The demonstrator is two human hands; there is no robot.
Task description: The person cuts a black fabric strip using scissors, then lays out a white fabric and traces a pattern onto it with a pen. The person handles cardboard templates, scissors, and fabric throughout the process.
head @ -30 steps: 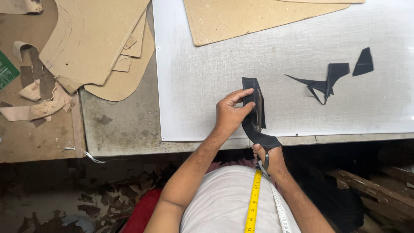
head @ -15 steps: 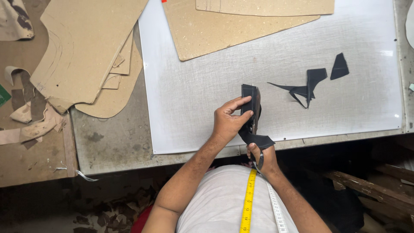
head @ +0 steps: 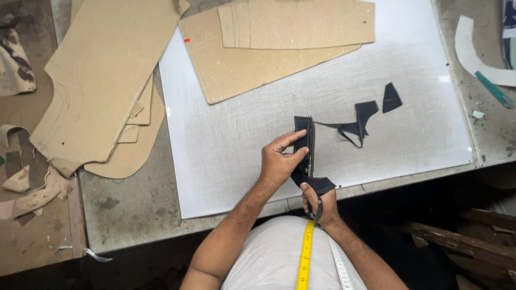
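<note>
The left hand (head: 279, 161) pinches the black strip (head: 305, 140) between closed fingers. The right hand (head: 318, 203) grips scissors (head: 317, 210) below. The strip looks light and limp, best held near the cut.

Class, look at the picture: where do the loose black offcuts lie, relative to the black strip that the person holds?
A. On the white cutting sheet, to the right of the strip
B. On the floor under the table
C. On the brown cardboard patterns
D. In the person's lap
A: the black offcuts lie flat on the white cutting sheet, to the right of the black strip pinched in the left hand.
</note>
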